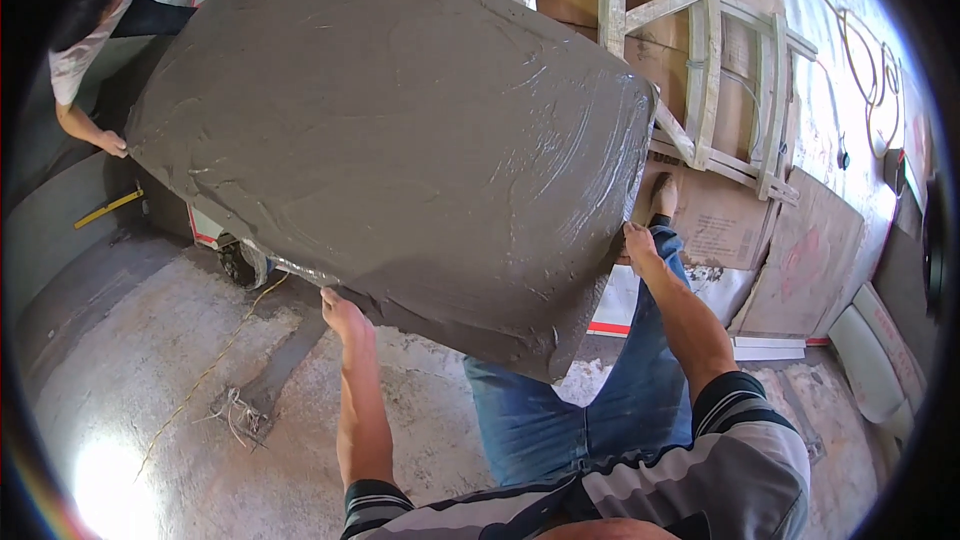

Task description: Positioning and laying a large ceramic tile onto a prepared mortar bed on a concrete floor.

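A large slab (pixel 380 130), its upper face coated with wet grey-brown mortar, fills the middle of the view, held off the floor. My left hand (pixel 348 316) is closed on its near edge, left of my legs. Farther right, my right hand (pixel 641 244) grips the slab's right edge, fingers partly hidden beneath. Trowel streaks and ridges mark the coating, and a near corner hangs over my jeans. At the far left another person's hand (pixel 110 143) holds the slab's left corner. The slab's underside is hidden.
To the right, a whitish wooden frame (pixel 708 80) lies over cardboard sheets (pixel 700 210). A yellow level (pixel 108 210) rests near the left wall. A thin cord (pixel 205 375) and loose wires (pixel 243 415) lie on the rough floor. A wheel (pixel 240 260) shows under the slab.
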The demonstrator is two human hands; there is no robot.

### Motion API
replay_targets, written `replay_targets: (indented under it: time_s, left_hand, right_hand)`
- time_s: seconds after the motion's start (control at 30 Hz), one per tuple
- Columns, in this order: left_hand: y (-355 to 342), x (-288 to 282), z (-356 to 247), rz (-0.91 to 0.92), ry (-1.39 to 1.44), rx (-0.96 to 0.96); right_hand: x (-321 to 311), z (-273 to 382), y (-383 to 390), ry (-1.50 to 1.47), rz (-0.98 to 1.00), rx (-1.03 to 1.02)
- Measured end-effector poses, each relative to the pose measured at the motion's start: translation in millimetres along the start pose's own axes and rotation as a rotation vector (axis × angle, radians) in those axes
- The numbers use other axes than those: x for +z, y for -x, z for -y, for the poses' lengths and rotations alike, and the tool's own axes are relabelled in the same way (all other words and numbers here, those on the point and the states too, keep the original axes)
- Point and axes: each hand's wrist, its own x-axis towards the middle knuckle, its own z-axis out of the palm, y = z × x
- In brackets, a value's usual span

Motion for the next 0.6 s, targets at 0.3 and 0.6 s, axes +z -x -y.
replay_targets:
  time_s: [0.3,0.6]
  left_hand:
    - [25.0,25.6,-93.4,0.007,-0.062,0.114]
    - [17.7,44.1,-167.6,-0.019,-0.147,0.26]
  right_hand:
    - [-4.5,57.7,60.0,0.013,0.065,-0.03]
    - [-26.1,94.5,57.1,0.051,0.12,0.034]
